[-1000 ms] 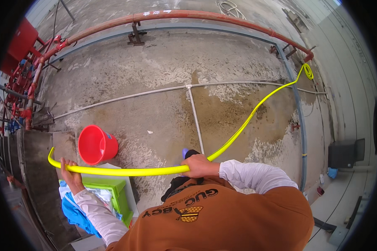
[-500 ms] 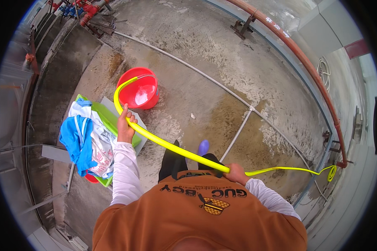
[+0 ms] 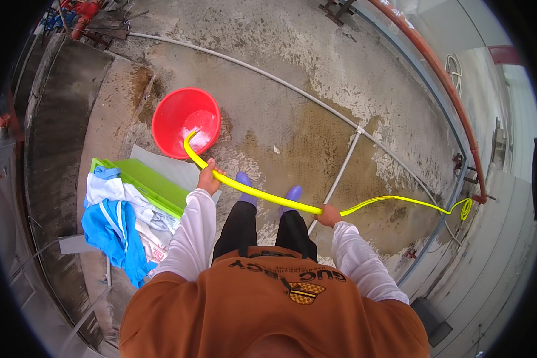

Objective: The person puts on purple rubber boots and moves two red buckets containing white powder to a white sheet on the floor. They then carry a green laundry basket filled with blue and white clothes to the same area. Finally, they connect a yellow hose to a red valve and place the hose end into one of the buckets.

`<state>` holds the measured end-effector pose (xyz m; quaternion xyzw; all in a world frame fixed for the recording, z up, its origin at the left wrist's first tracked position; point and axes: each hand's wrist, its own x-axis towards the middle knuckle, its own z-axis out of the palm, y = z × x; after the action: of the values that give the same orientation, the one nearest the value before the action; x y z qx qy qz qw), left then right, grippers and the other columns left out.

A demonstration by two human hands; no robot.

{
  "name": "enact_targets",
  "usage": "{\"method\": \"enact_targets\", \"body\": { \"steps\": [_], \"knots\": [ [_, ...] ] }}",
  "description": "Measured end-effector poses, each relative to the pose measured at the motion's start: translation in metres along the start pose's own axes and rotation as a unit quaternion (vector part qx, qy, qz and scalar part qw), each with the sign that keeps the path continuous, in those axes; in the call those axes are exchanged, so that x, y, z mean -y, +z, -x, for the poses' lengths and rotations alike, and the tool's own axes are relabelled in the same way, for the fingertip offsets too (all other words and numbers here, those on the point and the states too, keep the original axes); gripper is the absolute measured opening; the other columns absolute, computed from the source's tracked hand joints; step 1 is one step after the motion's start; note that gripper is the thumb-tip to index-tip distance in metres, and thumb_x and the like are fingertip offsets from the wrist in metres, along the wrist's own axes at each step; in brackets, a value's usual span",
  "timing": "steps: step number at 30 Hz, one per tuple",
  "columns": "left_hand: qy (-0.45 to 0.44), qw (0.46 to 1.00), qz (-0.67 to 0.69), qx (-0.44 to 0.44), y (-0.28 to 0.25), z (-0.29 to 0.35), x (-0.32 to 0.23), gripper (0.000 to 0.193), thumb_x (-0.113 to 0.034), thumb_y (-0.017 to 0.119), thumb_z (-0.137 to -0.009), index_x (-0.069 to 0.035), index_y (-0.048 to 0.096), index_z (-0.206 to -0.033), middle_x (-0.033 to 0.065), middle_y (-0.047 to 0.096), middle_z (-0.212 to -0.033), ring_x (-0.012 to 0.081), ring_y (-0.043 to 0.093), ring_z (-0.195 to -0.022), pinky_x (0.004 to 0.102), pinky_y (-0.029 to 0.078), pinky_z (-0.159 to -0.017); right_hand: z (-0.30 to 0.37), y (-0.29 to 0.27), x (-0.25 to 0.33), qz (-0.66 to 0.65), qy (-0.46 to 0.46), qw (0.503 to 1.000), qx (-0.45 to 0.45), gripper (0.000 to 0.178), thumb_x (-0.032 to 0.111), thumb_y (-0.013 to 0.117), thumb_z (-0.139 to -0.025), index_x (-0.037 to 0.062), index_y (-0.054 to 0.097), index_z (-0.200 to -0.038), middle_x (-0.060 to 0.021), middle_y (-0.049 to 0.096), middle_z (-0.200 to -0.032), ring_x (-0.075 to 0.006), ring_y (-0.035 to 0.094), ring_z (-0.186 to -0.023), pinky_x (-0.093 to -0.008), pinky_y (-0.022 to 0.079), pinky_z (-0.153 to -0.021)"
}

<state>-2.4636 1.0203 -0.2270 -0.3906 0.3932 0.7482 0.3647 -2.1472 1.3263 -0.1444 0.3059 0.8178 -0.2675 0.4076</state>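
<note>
A bright yellow hose [image 3: 262,194] runs between my two hands. My left hand [image 3: 209,178] is wrapped round it near its free end, which curves over the near rim of a red bucket [image 3: 161,128]. Inside the bucket, something whitish and shiny shows at the bottom; whether it is water or suds is hard to tell. Farther along the hose, in front of my body, my right hand [image 3: 327,215] grips it. From there the hose flattens out and trails right to a small coil by the wall.
Left of me a green crate [image 3: 155,186] holds blue and white clothes [image 3: 110,230], some hanging over its side. Grey pipes [image 3: 250,67] cross the wet concrete floor. A rusty red pipe [image 3: 441,68] follows the right wall. My purple boots [image 3: 292,194] stand between bucket and pipe.
The hose end has come down from an arch over the bucket to its near rim. My left hand has moved right, toward my middle; the right hand has moved slightly forward.
</note>
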Motion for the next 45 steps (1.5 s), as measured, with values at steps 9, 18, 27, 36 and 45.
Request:
{"method": "enact_targets", "body": {
  "steps": [9,18,27,36,45],
  "knots": [
    [-0.077,0.997,-0.013,0.003,0.005,-0.042,0.032,0.015,-0.018,0.057,-0.087,-0.015,0.051,-0.101,0.0035,0.052,-0.074,0.0215,0.055,-0.072,0.0377,0.048,-0.070,-0.085,0.036,0.102,-0.084,-0.107,0.991,0.004,0.045,0.033,0.067,-0.070,0.0131,0.055,-0.109,-0.0168,0.062,-0.092,-0.0358,0.058,-0.087,-0.0428,0.046,-0.076],
    [-0.070,0.996,-0.016,-0.043,-0.023,-0.124,0.006,0.063,-0.057,0.048,-0.083,-0.004,0.042,-0.117,0.0139,0.051,-0.110,0.0305,0.050,-0.104,0.0417,0.042,-0.091,-0.173,0.040,0.190,-0.207,-0.209,0.956,-0.019,0.031,0.031,0.066,-0.075,0.0113,0.051,-0.094,-0.0156,0.059,-0.075,-0.0358,0.058,-0.075,-0.0428,0.043,-0.062],
    [0.121,0.985,0.010,-0.121,-0.110,-0.250,-0.024,0.016,-0.019,0.048,-0.088,-0.004,0.053,-0.089,0.0077,0.058,-0.077,0.0192,0.059,-0.074,0.0302,0.050,-0.071,-0.181,0.041,0.203,-0.206,-0.228,0.951,-0.019,0.030,0.032,0.064,-0.076,0.0127,0.053,-0.096,-0.0136,0.060,-0.070,-0.0360,0.058,-0.067,-0.0461,0.043,-0.059],
    [0.047,0.980,0.143,-0.129,-0.094,-0.231,0.040,0.004,-0.004,0.053,-0.081,-0.006,0.050,-0.078,0.0045,0.055,-0.067,0.0145,0.053,-0.055,0.0230,0.046,-0.050,-0.190,0.034,0.192,-0.279,-0.213,0.936,-0.024,0.029,0.031,0.064,-0.076,0.0119,0.053,-0.094,-0.0134,0.059,-0.069,-0.0356,0.058,-0.067,-0.0448,0.043,-0.058],
    [0.045,0.987,0.049,-0.145,-0.084,-0.210,0.031,0.024,-0.024,0.065,-0.081,-0.006,0.055,-0.094,0.0069,0.062,-0.082,0.0182,0.060,-0.068,0.0289,0.052,-0.060,-0.266,0.064,0.209,-0.303,-0.212,0.929,0.001,0.040,0.028,0.064,-0.078,0.0100,0.051,-0.111,-0.0148,0.061,-0.083,-0.0320,0.060,-0.078,-0.0386,0.046,-0.068]
  ]
}}
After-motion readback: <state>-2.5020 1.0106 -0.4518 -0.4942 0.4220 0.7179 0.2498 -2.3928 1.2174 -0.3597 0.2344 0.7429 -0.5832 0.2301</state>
